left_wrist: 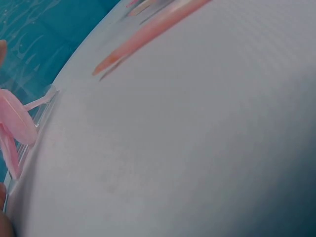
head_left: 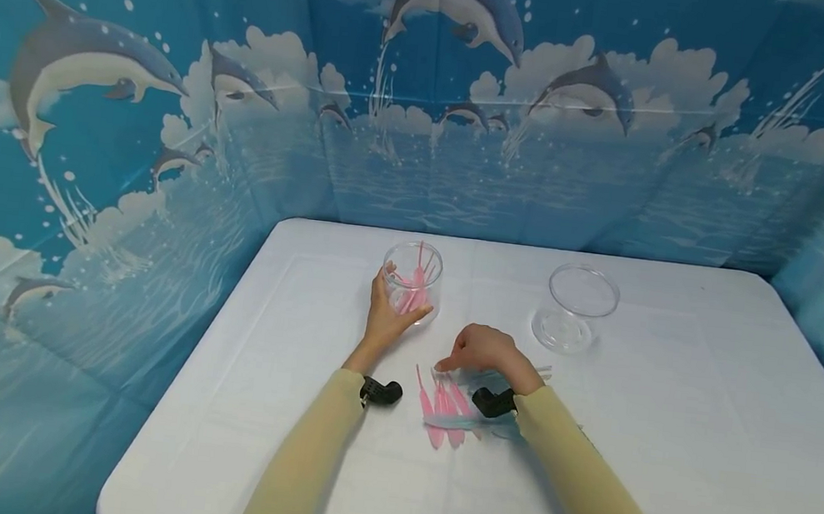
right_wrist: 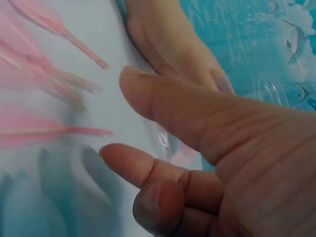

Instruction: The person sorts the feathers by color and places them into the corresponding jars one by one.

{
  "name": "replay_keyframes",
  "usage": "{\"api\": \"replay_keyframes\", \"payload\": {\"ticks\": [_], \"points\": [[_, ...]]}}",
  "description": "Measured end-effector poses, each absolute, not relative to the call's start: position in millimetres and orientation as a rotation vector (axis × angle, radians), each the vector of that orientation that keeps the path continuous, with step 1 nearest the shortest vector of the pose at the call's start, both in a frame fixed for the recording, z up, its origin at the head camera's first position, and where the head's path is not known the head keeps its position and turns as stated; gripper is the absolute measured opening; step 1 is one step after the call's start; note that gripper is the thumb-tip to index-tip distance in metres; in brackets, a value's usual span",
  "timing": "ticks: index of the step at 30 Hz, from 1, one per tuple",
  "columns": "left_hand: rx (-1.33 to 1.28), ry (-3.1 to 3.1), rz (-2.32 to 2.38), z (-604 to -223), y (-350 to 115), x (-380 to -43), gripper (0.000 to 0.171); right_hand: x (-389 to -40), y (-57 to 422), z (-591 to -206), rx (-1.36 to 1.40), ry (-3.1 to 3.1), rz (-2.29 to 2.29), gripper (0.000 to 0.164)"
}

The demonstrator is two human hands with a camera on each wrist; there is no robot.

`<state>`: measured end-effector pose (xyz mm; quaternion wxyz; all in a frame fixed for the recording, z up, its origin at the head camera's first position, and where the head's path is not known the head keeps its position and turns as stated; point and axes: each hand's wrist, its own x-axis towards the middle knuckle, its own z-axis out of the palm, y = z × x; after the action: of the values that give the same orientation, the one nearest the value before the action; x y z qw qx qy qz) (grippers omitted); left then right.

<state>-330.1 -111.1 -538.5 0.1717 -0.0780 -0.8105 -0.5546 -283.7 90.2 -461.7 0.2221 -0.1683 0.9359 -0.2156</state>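
Feathers in pink (head_left: 434, 435) lie on a table (head_left: 665, 434) beneath a blue feather (head_left: 451, 421), whose overlap could snag any pull, near an empty right hand (head_left: 481, 350), thumb and forefinger parted, while the left hand (head_left: 384, 319) grips a jar (head_left: 437, 296) holding more.

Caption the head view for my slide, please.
Left hand grips a clear jar of pink feathers; right hand hovers near loose pink feathers and blue ones.
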Motion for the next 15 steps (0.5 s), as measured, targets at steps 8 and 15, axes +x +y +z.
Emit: {"api": "replay_keyframes", "payload": {"ticks": [8, 15], "points": [[-0.218, -2.302, -1.585, -538, -110, -329, 0.109, -272, 78, -470, -0.335, 2.679, -0.511, 0.037], [-0.213, -2.304, -1.567, -539, -111, -330, 0.108, -274, 74, -475, -0.28, 2.648, -0.586, 0.033]]}}
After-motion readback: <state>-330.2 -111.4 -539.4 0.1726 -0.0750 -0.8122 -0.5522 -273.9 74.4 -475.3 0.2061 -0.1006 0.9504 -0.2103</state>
